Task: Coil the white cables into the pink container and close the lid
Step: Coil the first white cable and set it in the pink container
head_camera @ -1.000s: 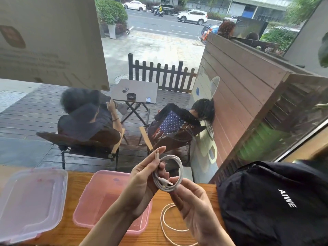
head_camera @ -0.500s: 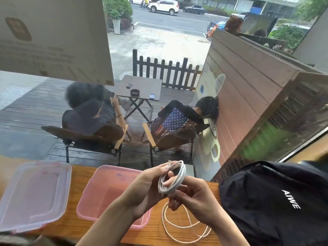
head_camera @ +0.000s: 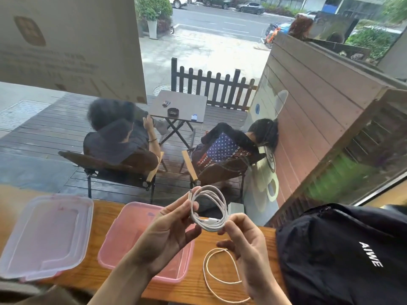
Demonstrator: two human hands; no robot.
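Note:
A coiled white cable (head_camera: pixel 221 202) hangs in the air above the wooden counter, held from both sides. My left hand (head_camera: pixel 167 234) pinches its left side, with a plug end sticking up by the fingertips. My right hand (head_camera: pixel 246 243) pinches the coil's bottom right. The open pink container (head_camera: pixel 123 234) sits on the counter just below and left of my left hand, partly hidden by my forearm. Its clear lid (head_camera: pixel 44 234) lies flat further left. A second white cable (head_camera: pixel 209 271) lies loose on the counter under my right hand.
A black backpack (head_camera: pixel 343 256) fills the counter's right side, close to my right hand. The wooden counter (head_camera: pixel 101 278) runs along a large window (head_camera: pixel 198 150); two people sit on chairs outside behind the glass.
The coil has turned from edge-on to facing me and opened wider. Both hands have spread apart slightly, with more loops gathered in the coil than a second ago.

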